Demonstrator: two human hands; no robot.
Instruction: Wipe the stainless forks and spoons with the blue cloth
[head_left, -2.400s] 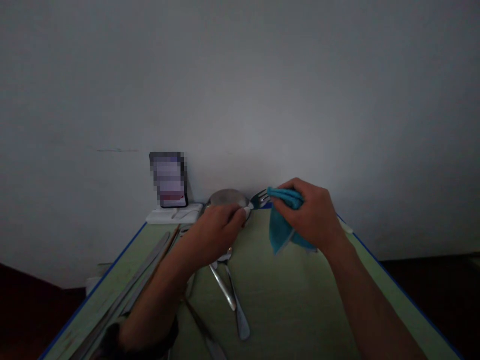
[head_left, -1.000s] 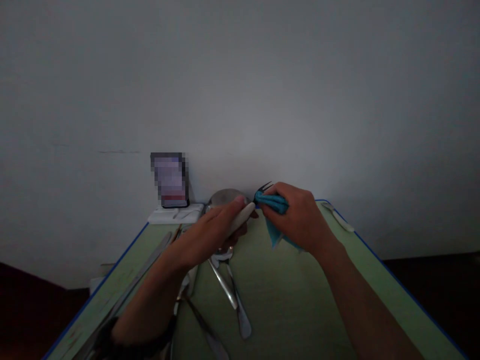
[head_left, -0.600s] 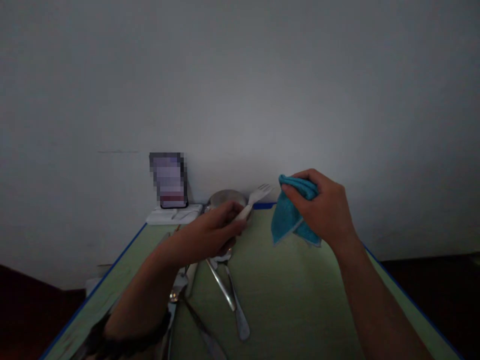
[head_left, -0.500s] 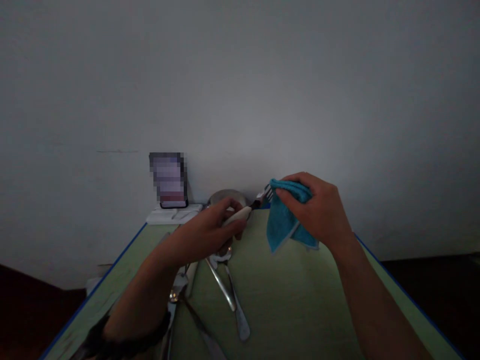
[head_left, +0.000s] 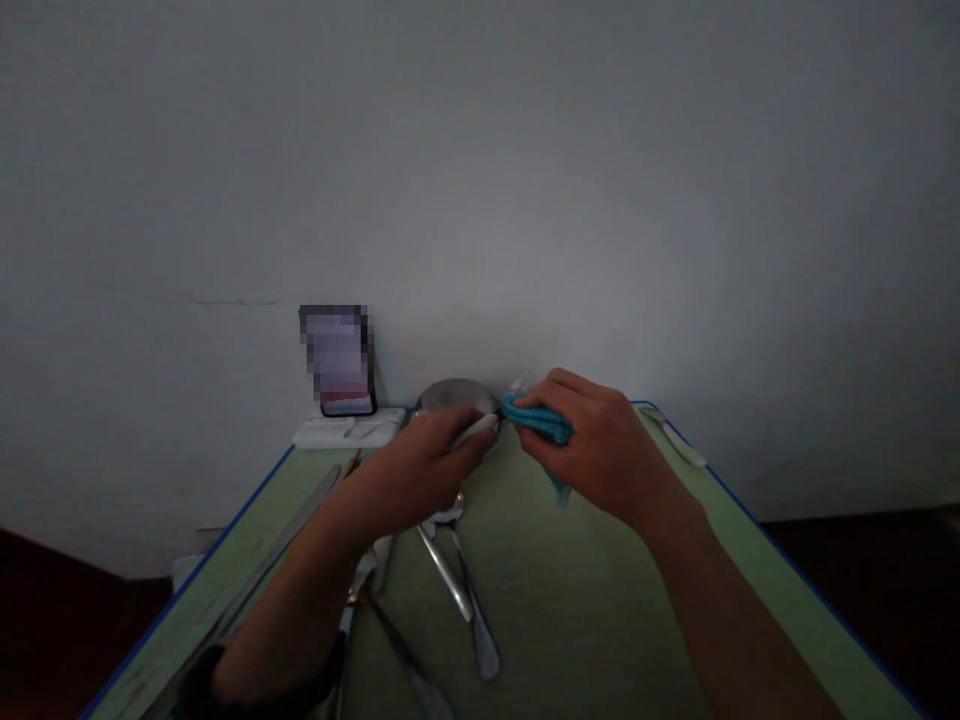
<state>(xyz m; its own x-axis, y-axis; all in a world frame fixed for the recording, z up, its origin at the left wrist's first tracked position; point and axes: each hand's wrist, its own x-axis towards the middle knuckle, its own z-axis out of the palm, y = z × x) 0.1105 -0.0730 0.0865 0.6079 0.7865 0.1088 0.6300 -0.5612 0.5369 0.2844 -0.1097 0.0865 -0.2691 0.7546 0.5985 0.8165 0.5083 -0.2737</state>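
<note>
Between left fingers (head_left: 472, 455), fork handle (head_left: 480, 429)

Teal cloth (head_left: 540, 418), soft and matt, rough-napped by the look of it; fork (head_left: 477, 430) with a white handle, smooth, plastic-looking; metal dish (head_left: 454, 392) behind, dull satin grey; among the loose pieces, one straight handle (head_left: 448, 575) of bright polished metal, glossy from where I stand; the rounded handle (head_left: 485, 650) beside it smooth metal, duller; tabletop (head_left: 585, 610) matt, faintly streaked; white stand (head_left: 315, 432) smooth, plastic-looking; wristband (head_left: 202, 680) dark, matt, fabric-like; wall (head_left: 480, 200) matt, painted-looking, scuffed at left.
</note>
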